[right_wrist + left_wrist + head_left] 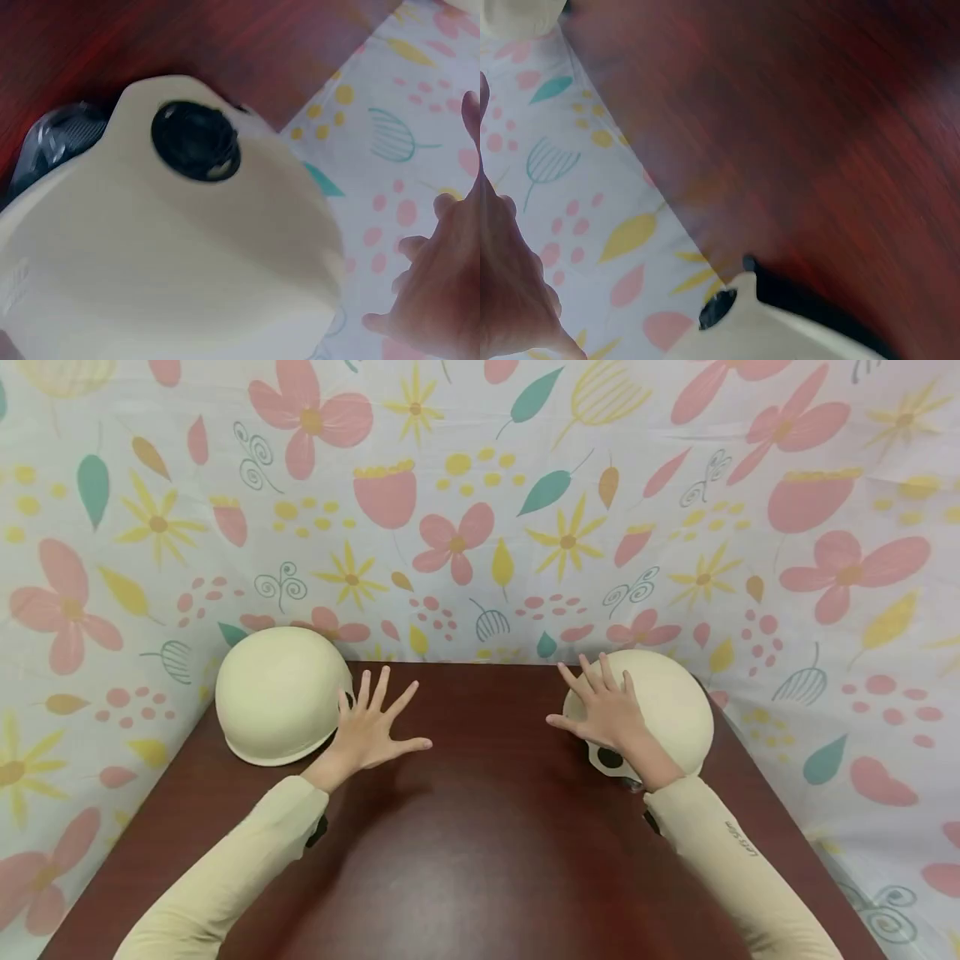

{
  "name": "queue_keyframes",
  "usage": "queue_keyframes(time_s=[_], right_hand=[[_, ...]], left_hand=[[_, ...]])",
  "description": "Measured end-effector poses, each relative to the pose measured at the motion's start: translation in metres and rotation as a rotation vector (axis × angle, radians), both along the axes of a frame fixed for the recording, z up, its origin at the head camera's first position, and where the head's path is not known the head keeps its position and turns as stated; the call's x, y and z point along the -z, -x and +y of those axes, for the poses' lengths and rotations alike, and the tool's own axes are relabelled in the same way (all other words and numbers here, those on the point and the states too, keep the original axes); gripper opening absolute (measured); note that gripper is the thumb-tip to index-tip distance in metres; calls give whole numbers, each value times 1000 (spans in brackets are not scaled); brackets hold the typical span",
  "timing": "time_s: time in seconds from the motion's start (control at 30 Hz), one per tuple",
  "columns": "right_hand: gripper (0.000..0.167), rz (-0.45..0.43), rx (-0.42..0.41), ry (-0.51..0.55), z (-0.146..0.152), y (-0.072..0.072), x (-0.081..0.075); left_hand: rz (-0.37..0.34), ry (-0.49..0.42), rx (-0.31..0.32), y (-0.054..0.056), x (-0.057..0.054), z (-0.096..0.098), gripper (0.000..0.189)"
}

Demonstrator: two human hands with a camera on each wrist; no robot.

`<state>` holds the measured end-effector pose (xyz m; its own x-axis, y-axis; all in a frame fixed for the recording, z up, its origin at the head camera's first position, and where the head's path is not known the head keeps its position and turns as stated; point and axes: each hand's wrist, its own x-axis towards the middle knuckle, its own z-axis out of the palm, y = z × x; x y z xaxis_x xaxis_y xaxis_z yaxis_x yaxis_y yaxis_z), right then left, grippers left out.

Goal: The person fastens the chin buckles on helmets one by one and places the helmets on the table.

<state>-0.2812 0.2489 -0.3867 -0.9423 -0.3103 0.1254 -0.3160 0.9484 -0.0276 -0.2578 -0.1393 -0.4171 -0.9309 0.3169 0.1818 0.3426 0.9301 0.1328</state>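
Observation:
Two cream helmets lie with their domes up at the far end of the table. The left helmet [277, 697] is beside my left hand [366, 731], whose spread fingers overlap its right edge in the head view. Its dark ear hole [718, 309] and black-lined rim show in the left wrist view. My right hand [606, 714], fingers spread wide, hangs in front of the right helmet [678, 710] and hides part of it. In the right wrist view this helmet [187, 247] fills the lower left, with a round black insert [196, 141] in its side flap. Neither hand grips anything.
The dark red-brown wooden table [465, 827] reaches back to a white cloth [465, 602] printed with flowers and leaves, which hangs behind and along both sides. A clear, shiny piece [64, 139] sticks out under the right helmet's rim.

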Motion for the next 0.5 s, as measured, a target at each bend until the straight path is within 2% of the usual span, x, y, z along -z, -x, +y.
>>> queue_keyframes(time_s=[0.2, 0.5], right_hand=[[94, -15, 40, 25, 17, -1, -4], [94, 36, 104, 62, 51, 4, -14]], left_hand=[[21, -30, 54, 2, 9, 19, 100], [-65, -120, 90, 7, 22, 59, 101]])
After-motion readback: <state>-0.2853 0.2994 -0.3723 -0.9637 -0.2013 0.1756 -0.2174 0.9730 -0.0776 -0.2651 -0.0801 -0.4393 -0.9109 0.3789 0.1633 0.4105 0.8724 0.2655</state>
